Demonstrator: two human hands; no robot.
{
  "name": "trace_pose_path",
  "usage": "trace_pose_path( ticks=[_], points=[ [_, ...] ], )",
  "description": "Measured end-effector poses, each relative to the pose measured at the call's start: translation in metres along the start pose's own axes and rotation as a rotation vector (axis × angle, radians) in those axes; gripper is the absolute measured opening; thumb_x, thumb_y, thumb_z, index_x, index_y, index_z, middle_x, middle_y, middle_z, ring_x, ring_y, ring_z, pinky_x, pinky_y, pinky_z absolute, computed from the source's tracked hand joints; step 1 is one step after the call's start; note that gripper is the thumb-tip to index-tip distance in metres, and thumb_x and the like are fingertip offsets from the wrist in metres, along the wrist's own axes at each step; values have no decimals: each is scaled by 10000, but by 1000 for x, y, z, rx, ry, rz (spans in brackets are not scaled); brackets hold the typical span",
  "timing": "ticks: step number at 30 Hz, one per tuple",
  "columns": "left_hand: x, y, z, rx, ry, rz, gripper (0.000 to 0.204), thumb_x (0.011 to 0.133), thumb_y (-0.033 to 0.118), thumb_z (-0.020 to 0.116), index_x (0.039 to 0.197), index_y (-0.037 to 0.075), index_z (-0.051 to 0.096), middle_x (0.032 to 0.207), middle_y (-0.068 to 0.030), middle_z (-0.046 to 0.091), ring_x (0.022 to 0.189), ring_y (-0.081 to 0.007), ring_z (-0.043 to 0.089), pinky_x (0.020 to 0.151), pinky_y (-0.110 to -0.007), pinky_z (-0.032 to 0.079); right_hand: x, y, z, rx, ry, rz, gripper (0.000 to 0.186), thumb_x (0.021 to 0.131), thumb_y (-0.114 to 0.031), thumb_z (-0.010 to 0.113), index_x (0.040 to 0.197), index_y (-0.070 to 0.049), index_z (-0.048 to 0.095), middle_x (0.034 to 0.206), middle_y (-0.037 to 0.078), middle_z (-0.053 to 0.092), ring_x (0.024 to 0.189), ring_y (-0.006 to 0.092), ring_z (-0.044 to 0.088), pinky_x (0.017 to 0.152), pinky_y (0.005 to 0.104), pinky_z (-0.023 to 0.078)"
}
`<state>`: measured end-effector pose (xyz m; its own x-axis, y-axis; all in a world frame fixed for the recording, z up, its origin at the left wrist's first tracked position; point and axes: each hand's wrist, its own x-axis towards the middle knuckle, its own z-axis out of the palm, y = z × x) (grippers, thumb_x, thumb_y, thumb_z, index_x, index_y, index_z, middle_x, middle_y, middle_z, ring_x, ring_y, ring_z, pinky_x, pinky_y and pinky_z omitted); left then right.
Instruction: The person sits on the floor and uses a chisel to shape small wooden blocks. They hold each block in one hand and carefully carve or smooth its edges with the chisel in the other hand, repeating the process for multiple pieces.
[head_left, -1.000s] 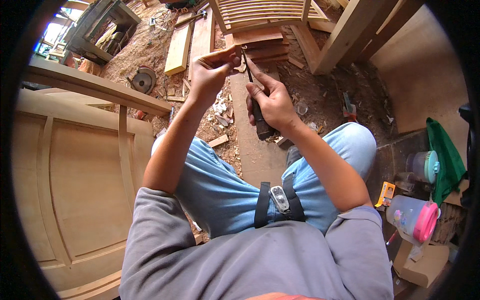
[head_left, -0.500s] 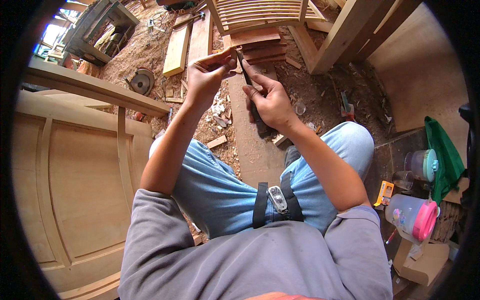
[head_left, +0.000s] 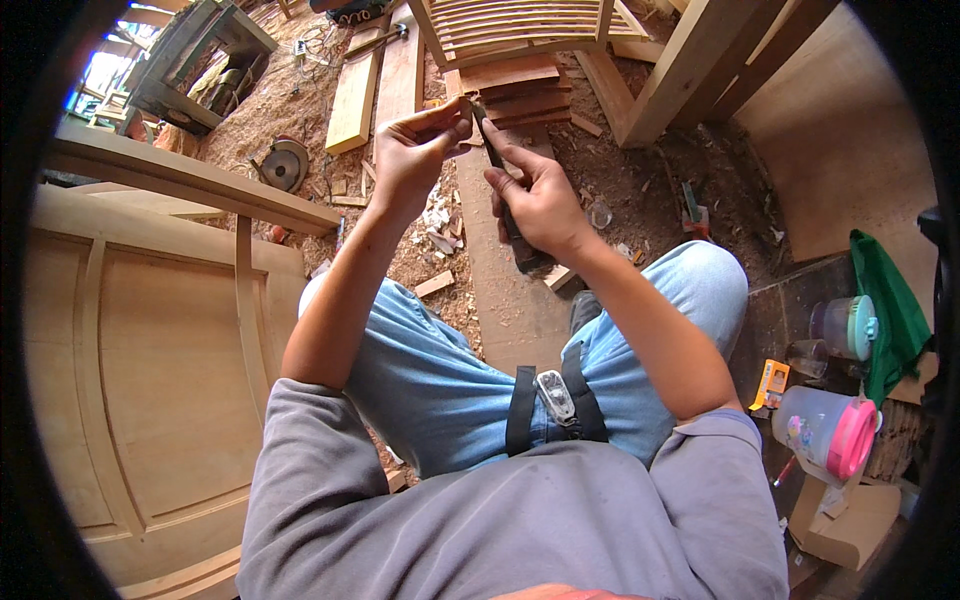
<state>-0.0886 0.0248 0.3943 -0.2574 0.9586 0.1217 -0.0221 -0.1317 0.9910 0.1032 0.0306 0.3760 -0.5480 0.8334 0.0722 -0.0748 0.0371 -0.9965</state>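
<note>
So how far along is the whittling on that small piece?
Done: pale shavings already litter the ground. In hand: the left hand pinches a small wood piece while the right hand sets a dark-handled knife against it. What remains cannot be judged; the piece is too small.

Small pale wood piece [head_left: 462, 106] held aloft; dark-handled chisel [head_left: 500, 180] tip touching it.

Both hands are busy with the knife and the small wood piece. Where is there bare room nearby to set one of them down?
The long bare plank on the ground between the blue-jeaned knees has open surface below the right hand. The pale panelled wooden door on the left is broad and bare. Shavings crowd the ground under the left hand; the plastic containers crowd the right.
</note>
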Motion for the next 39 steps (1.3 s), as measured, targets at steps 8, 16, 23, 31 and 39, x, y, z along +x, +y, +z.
trace_pose_path(
  ticks=[8,16,23,31,39],
  points=[
    [-7,-6,19,8,-141,-58,318,925,6,717,1243,18,728,1053,-74,764,917,-135,730,834,-319,644,23,11,-22,-156,305,-199,577,1028,-83,615,1557,-266,474,863,70,711,545,111,583,550,301,541],
    [0,2,7,-197,-18,-203,412,934,91,763,1320,1,652,1182,-107,726,993,-175,720,887,-356,626,3,-12,-35,64,198,9,600,1045,-86,560,1607,-188,376,659,13,563,471,104,530,463,293,509],
    [1,5,-7,-225,-21,-270,473,945,133,755,1385,31,618,1188,-87,734,1055,-167,703,886,-332,577,-11,-11,-14,20,-2,94,571,1058,-122,546,1601,-211,397,678,10,551,514,94,519,486,296,521],
    [1,7,-4,-154,-39,-211,423,933,158,777,1326,53,661,1132,-61,754,975,-132,722,811,-292,587,-17,-11,-7,-56,-42,87,571,1045,-113,557,1581,-267,436,661,8,549,522,87,528,490,301,514],
    [-4,7,3,-61,-48,-154,456,914,117,799,1330,7,651,1167,-96,749,1021,-156,723,842,-303,610,-17,-11,-6,-109,-17,56,579,1032,-106,570,1578,-252,445,658,8,553,528,87,533,484,303,493]
  ],
)
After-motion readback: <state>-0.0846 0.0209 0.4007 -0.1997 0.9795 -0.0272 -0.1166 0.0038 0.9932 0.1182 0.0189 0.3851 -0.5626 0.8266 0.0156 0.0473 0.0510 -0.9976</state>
